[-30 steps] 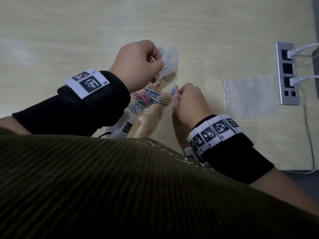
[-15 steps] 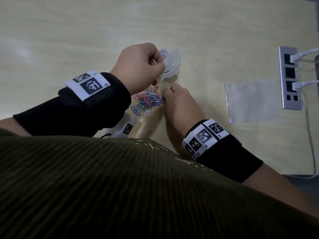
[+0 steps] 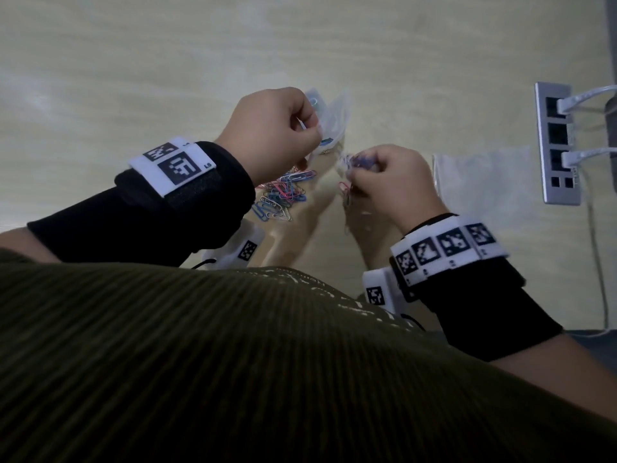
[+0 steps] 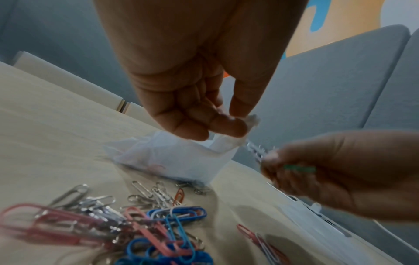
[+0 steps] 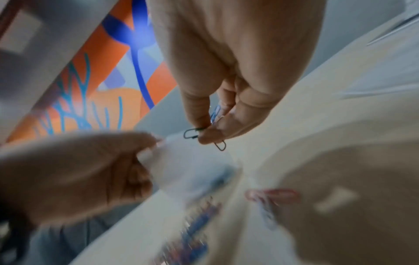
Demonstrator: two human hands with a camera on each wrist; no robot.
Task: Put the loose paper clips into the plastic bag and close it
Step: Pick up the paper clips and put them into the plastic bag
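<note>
My left hand pinches the rim of a small clear plastic bag and holds it up off the table; the bag hangs with its bottom on the wood. My right hand is raised just right of the bag's mouth and pinches a few paper clips between thumb and fingers. A pile of coloured loose clips lies on the table below my left hand; the same pile fills the left wrist view's foreground. A pink clip lies under my right hand.
A second clear plastic bag lies flat to the right. Further right, a grey socket strip is set in the pale wooden table, with two white cables plugged in.
My right hand dipped into the clip pile, pinched several clips, then rose up and to the right beside the bag's mouth. My left hand kept holding the bag in place.
</note>
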